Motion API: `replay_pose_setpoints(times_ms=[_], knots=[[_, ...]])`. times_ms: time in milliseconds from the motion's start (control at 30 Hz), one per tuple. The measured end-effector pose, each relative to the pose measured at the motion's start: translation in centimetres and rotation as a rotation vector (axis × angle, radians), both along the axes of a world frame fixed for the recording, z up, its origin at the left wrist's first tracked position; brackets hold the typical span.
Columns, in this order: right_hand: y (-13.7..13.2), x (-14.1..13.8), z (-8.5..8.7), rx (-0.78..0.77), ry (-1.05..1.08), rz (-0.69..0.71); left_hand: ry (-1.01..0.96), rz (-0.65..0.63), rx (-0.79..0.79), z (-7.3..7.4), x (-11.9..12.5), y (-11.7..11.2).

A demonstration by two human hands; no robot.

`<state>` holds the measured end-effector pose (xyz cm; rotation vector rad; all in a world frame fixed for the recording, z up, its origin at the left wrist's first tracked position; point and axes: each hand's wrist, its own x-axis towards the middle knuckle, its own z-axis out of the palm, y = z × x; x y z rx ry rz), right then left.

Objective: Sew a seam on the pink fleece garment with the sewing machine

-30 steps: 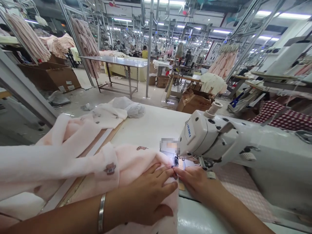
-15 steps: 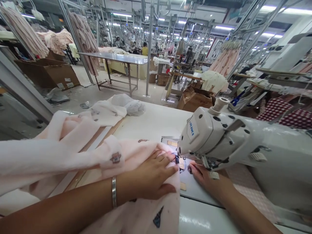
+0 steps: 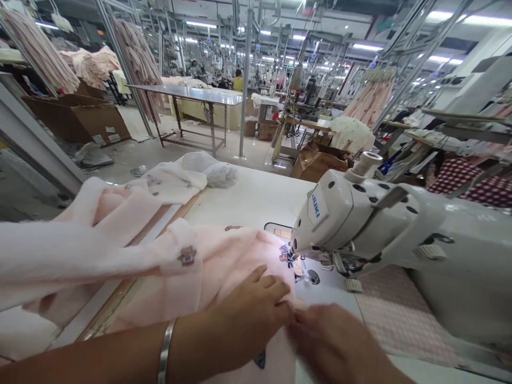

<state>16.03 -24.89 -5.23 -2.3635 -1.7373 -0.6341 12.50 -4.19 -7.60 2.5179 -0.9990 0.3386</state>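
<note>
A pale pink fleece fabric (image 3: pixel 216 261) with small printed figures lies on the white sewing table (image 3: pixel 248 202), its edge under the needle of a white sewing machine (image 3: pixel 360 224). My left hand (image 3: pixel 248 314), with a metal bangle on the wrist, rests on the fabric with fingers curled, pinching its edge. My right hand (image 3: pixel 336 346) is blurred by motion just to the right of it, fingertips meeting the left hand at the fabric's edge in front of the needle.
More pink fabric (image 3: pixel 80 250) trails off the table to the left. A crumpled plastic bag (image 3: pixel 212 170) lies at the table's far edge. Cardboard boxes (image 3: pixel 316 160), a steel table (image 3: pixel 192 101) and hanging garments (image 3: pixel 40 53) fill the workshop beyond.
My right hand has pulled back from beside the presser foot toward me and met the left hand. My left hand slid back along the fabric and curled its fingers.
</note>
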Motion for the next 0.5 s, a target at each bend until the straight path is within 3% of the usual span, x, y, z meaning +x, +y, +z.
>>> replay_pose_setpoints(times_ms=[133, 500], knots=[[0.9, -2.4, -1.1, 0.084, 0.072, 0.139, 0.009, -0.003, -0.051, -0.5, 0.7, 0.3], [1.3, -1.5, -0.4, 0.066, 0.069, 0.132, -0.014, -0.002, -0.058, -0.2, 2.4, 0.6]])
